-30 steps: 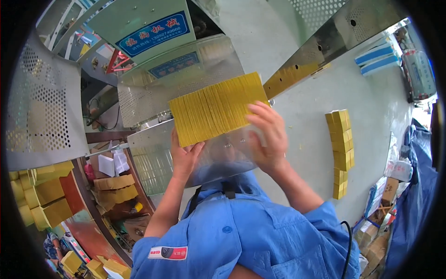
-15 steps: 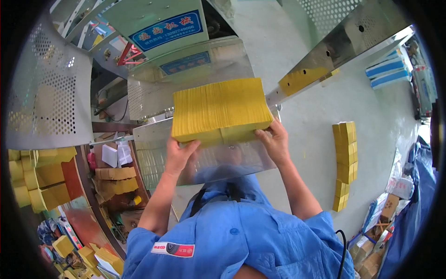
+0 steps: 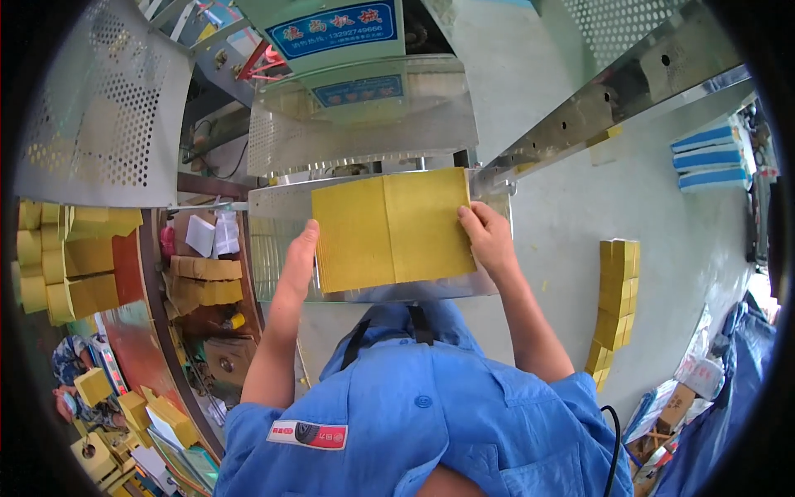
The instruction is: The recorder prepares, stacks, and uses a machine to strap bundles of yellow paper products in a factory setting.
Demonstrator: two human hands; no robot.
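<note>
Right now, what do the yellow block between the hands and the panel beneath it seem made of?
Yellow block: probably many sheets of paper or thin card, matte, since fine layer lines show along its left edge. Panel: smooth, shiny metal, perhaps steel, going by its mirror-like reflections.

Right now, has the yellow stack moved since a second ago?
Yes, toward the wearer: the yellow stack no longer overlaps the machine's shiny upper panel in view, as it did.
</note>
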